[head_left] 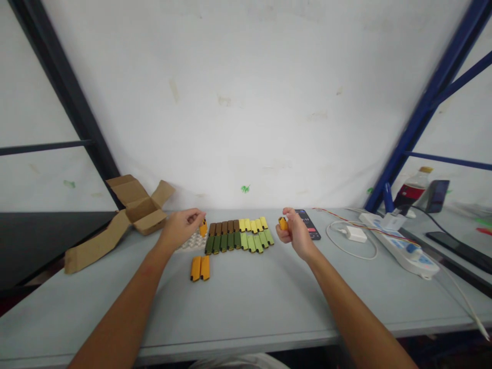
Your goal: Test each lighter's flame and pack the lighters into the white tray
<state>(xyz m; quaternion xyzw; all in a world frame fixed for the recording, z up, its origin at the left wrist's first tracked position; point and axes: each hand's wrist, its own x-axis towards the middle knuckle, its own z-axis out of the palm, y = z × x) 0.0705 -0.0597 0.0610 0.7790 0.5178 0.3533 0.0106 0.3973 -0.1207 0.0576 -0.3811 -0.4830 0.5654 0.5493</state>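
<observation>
Nothing could be read for certain: the dark phone (307, 224) at two o'clock of the right hand (294, 233) showed pale digits too small to make out, the bottle (413, 192) toward three o'clock bore a blurred red label, and the green wall scribble (245, 188) was illegible.

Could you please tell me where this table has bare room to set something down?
Free: the table between left forearm, right forearm and the two orange blocks; also between the right forearm and the power strip. Crowded: the back row, from cardboard box across the coloured blocks to the charger.
</observation>
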